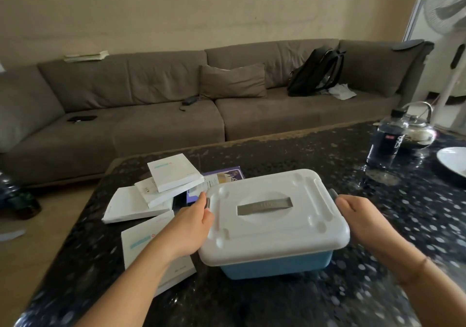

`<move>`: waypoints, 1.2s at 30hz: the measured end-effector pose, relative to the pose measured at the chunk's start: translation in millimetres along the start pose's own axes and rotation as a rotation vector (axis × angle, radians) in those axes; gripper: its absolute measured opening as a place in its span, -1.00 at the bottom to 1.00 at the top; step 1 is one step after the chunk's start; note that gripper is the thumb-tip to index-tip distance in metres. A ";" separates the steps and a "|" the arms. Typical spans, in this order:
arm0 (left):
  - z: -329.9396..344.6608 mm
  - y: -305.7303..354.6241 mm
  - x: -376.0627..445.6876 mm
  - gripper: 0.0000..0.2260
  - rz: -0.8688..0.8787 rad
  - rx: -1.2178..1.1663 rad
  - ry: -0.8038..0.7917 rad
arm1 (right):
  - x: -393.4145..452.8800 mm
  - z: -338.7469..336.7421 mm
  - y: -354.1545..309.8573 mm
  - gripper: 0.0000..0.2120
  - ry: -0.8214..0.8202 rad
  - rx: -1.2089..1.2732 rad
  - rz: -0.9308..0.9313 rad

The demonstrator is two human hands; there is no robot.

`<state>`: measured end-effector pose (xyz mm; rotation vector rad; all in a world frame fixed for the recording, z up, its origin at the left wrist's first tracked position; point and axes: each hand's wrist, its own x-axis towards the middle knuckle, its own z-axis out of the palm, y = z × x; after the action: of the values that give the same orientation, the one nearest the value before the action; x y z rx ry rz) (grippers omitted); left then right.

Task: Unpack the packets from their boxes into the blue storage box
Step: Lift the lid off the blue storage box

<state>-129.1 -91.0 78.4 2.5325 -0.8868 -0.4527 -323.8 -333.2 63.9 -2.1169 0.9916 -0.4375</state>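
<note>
White boxes [151, 200] lie just left of the lidded storage box [274, 266]. Left hand [189, 228] and right hand [363, 215] flank its lid [272, 228], fingers curled on the side latches.

Your left hand [194, 228] covers part of the near white box [141, 246]. The storage box [274, 267] contents stay hidden under its lid [272, 215]. The plate [451, 161] at the desk's [302, 301] right edge is cut off.
</note>
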 end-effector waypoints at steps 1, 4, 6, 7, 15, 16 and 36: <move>0.7 -1.5 1.2 -0.51 0.004 -0.013 0.004 | 1.9 0.4 0.3 -0.62 -0.002 -0.018 -0.012; 1.5 -5.3 7.9 -0.55 0.014 -0.067 0.016 | 8.3 -0.9 3.5 -0.63 -0.001 -0.035 -0.029; 3.9 -7.7 9.4 -0.63 0.037 -0.163 0.021 | 9.8 2.1 13.0 -0.63 -0.025 -0.016 -0.003; 6.0 -9.6 9.1 -0.62 0.043 -0.208 0.028 | 8.7 5.5 18.4 -0.64 -0.041 -0.001 0.026; 12.3 -36.9 11.6 -0.73 0.023 -0.473 0.012 | 6.5 -4.4 22.5 -0.70 0.084 0.008 0.061; 12.0 -39.5 11.8 -0.73 0.026 -0.482 0.039 | 6.6 -11.0 16.0 -0.76 0.231 -0.093 -0.011; 30.0 -25.9 5.3 -0.62 0.279 -0.644 0.192 | 0.7 36.9 -68.3 -0.83 -0.148 -0.567 -0.533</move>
<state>-124.7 -84.3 39.3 1.8040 -0.8370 -0.3306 -267.4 -287.0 90.4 -2.8918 0.4816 -0.2595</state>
